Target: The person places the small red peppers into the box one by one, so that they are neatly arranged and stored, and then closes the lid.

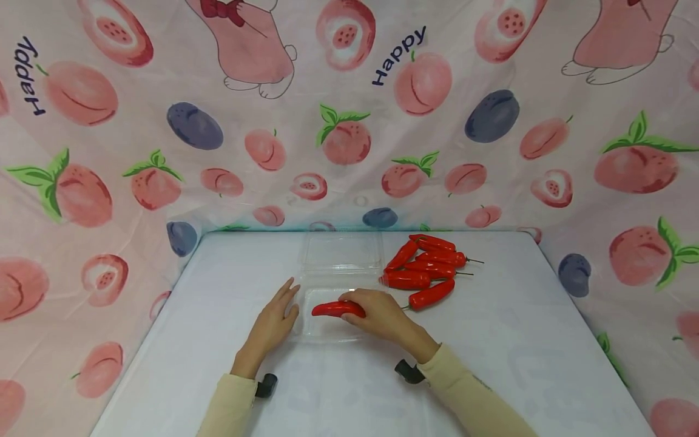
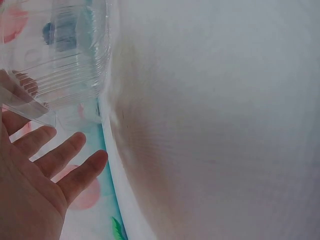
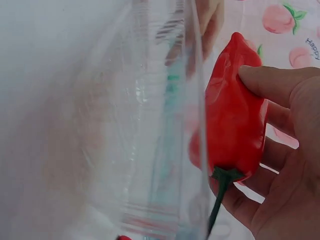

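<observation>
My right hand (image 1: 379,312) grips a red chili pepper (image 1: 330,309) over the near half of a clear plastic clamshell box (image 1: 322,335). In the right wrist view the pepper (image 3: 231,115) lies between thumb and fingers, its dark green stem hanging toward the palm's lower side, close to the box wall (image 3: 150,165). My left hand (image 1: 273,321) is at the box's left side, fingers extended. In the left wrist view the spread fingers of that hand (image 2: 40,175) are right by the clear plastic (image 2: 65,70).
The box's clear lid (image 1: 343,250) lies folded back toward the wall. Several red peppers (image 1: 431,267) form a pile to its right, with one pepper (image 1: 431,295) nearest my right hand. A fruit-patterned cloth (image 1: 349,139) encloses the white table (image 1: 519,340) at the back and sides.
</observation>
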Available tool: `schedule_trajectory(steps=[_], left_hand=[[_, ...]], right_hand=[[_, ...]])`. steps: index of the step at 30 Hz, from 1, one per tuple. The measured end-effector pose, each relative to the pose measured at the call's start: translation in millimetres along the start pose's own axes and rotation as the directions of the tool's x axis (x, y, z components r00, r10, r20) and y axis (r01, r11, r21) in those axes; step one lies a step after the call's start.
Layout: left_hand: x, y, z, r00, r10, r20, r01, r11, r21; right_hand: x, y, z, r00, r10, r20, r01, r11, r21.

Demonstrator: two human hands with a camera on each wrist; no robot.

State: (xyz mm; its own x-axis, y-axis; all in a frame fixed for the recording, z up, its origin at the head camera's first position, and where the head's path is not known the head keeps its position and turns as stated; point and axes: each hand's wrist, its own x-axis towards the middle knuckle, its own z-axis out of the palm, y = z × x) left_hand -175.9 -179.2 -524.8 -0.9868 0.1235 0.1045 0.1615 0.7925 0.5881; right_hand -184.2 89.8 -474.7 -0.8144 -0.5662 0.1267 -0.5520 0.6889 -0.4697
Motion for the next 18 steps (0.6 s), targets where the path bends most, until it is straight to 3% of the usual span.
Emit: schedule_trajectory(steps=[18], left_hand=[[0.4, 1.3, 2.0, 1.0, -0.01, -0.005, 0.01, 1.0, 0.019]], right_hand=[[12.8, -5.0, 25.7, 0.999, -0.002, 0.039, 0.002, 1.0, 0.004]])
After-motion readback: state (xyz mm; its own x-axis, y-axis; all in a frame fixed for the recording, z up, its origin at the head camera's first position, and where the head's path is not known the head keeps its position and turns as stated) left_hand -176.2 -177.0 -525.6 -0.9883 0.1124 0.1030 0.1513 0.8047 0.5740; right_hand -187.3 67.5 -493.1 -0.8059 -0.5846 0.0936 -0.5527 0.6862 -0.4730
